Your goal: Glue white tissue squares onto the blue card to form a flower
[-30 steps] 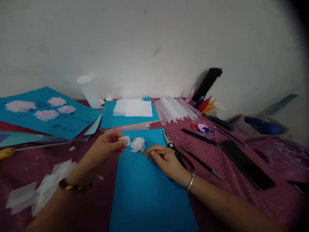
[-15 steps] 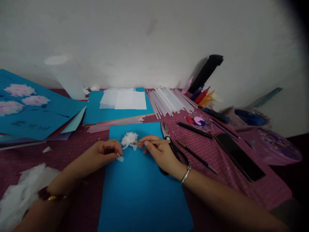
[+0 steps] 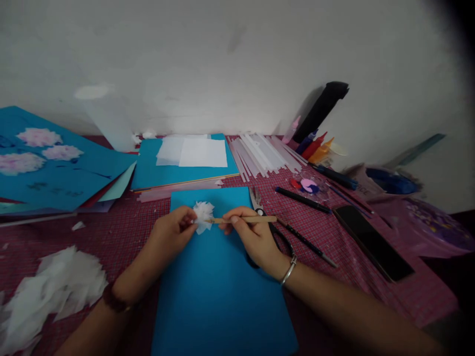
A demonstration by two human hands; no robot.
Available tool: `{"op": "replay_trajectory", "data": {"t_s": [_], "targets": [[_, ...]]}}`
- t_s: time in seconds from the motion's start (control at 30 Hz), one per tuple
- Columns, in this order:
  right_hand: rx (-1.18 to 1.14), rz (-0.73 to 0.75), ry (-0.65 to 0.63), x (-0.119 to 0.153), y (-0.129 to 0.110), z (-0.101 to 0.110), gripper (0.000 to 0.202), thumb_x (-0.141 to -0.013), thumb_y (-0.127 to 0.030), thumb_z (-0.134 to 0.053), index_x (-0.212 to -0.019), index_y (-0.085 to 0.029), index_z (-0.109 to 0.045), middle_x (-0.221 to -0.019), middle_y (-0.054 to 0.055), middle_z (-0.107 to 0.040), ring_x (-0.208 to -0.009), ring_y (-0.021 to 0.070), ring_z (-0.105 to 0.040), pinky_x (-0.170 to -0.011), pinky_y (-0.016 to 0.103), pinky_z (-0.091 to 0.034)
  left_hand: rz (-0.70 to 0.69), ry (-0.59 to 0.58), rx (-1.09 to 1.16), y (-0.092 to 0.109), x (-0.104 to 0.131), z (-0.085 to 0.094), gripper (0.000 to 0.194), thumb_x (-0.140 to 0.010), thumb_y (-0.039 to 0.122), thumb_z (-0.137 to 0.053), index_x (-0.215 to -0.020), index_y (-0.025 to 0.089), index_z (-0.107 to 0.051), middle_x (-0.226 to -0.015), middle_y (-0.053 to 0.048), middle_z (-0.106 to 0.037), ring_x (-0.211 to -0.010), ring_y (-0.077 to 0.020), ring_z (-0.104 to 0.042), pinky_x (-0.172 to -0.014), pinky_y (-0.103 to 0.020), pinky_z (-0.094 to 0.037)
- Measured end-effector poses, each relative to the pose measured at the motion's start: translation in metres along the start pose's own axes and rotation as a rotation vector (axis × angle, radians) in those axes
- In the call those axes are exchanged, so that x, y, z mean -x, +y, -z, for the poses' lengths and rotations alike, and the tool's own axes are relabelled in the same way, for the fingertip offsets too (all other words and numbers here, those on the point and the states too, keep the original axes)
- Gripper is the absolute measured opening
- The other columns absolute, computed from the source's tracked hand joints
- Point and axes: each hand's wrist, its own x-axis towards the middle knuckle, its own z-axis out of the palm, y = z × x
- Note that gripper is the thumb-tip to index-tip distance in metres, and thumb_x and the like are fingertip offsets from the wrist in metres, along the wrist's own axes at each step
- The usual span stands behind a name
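A fluffy white tissue-paper flower (image 3: 203, 215) sits near the top of a blue sheet of card (image 3: 222, 291). My left hand (image 3: 178, 225) is closed in a pinch at the flower's left edge, with a bit of white tissue paper at its fingertips, mostly hidden there. Between the thumb and fingers of my right hand (image 3: 252, 235) lies a slim wooden stick (image 3: 265, 219), its tip touching the flower's right side. Scissors (image 3: 257, 200) with black handles lie beside the card, partly under my right hand.
A heap of tissue pieces (image 3: 59, 287) lies at left, below a blue card with pinkish flowers (image 3: 92, 168). White sheets (image 3: 203, 152) and translucent sticks (image 3: 263, 154) lie at the back. A brush (image 3: 308, 242), a black pen (image 3: 302, 200) and a phone (image 3: 373, 242) are on the right.
My left hand has moved right and up, bringing the tissue bit from beside the flower to its left edge. The stick's tip stays at the flower; the view has shifted slightly.
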Motion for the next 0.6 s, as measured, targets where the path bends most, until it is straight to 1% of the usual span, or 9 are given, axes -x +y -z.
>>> {"op": "replay_trajectory", "data": {"t_s": [0.07,0.2,0.3,0.4,0.5,0.57,0.6], "targets": [[0.034,0.010,-0.038,0.0013,-0.0011,0.0000,0.015,-0.091,-0.028,-0.048,-0.087,-0.021,-0.061,-0.077,0.001,-0.064,-0.074,0.0141,-0.063,-0.068,0.029,-0.052,0.006,0.008,0.016,0.0007,-0.0001,-0.0002,0.011,-0.075,0.030,-0.052,-0.082,0.021,-0.055,-0.070,0.001,-0.059,-0.067,-0.0166,-0.059,-0.063,-0.029,-0.047],[0.266,0.084,-0.158,0.0003,-0.0026,0.0003,0.023,-0.093,-0.023,-0.044,-0.084,-0.020,-0.065,-0.086,0.002,-0.065,-0.077,0.0136,-0.062,-0.072,0.028,-0.050,0.048,0.018,0.045,0.0039,0.0004,-0.0009,0.013,-0.074,0.030,-0.053,-0.082,0.020,-0.056,-0.071,0.000,-0.060,-0.069,-0.0174,-0.060,-0.064,-0.030,-0.047],[0.407,0.111,-0.199,-0.0002,-0.0024,0.0008,0.024,-0.094,-0.020,-0.043,-0.092,-0.020,-0.066,-0.090,0.002,-0.067,-0.080,0.0141,-0.061,-0.074,0.029,-0.050,0.056,0.026,0.057,0.0057,0.0007,-0.0005,0.012,-0.074,0.030,-0.053,-0.081,0.020,-0.056,-0.070,0.001,-0.060,-0.068,-0.0167,-0.060,-0.064,-0.029,-0.046],[0.440,0.148,-0.206,0.0007,-0.0009,0.0008,0.022,-0.094,-0.021,-0.044,-0.100,-0.021,-0.066,-0.096,0.003,-0.068,-0.088,0.0149,-0.062,-0.081,0.030,-0.050,0.055,0.037,0.114,0.0057,0.0008,0.0018,0.015,-0.076,0.033,-0.052,-0.082,0.020,-0.056,-0.071,0.001,-0.060,-0.066,-0.0157,-0.059,-0.062,-0.028,-0.046],[0.456,0.234,-0.214,0.0015,0.0015,-0.0003,0.021,-0.094,-0.020,-0.046,-0.100,-0.021,-0.065,-0.097,0.004,-0.069,-0.091,0.0150,-0.063,-0.083,0.030,-0.050,0.136,0.047,0.182,0.0045,0.0006,0.0054,0.018,-0.078,0.036,-0.050,-0.084,0.020,-0.056,-0.066,0.003,-0.058,-0.056,-0.0142,-0.056,-0.054,-0.026,-0.043],[0.508,0.282,-0.264,0.0021,0.0020,-0.0015,0.021,-0.094,-0.019,-0.045,-0.103,-0.021,-0.064,-0.098,0.004,-0.069,-0.091,0.0149,-0.063,-0.083,0.029,-0.050,0.181,0.051,0.204,0.0034,0.0005,0.0067,0.018,-0.078,0.036,-0.050,-0.084,0.020,-0.056,-0.062,0.004,-0.056,-0.053,-0.0137,-0.054,-0.052,-0.025,-0.042],[0.553,0.303,-0.292,0.0026,0.0015,-0.0021,0.022,-0.094,-0.019,-0.045,-0.103,-0.021,-0.064,-0.099,0.005,-0.068,-0.091,0.0154,-0.062,-0.083,0.030,-0.049,0.181,0.052,0.213,0.0028,0.0005,0.0065,0.018,-0.078,0.035,-0.050,-0.084,0.020,-0.056,-0.062,0.004,-0.056,-0.053,-0.0136,-0.054,-0.052,-0.025,-0.042]]}}
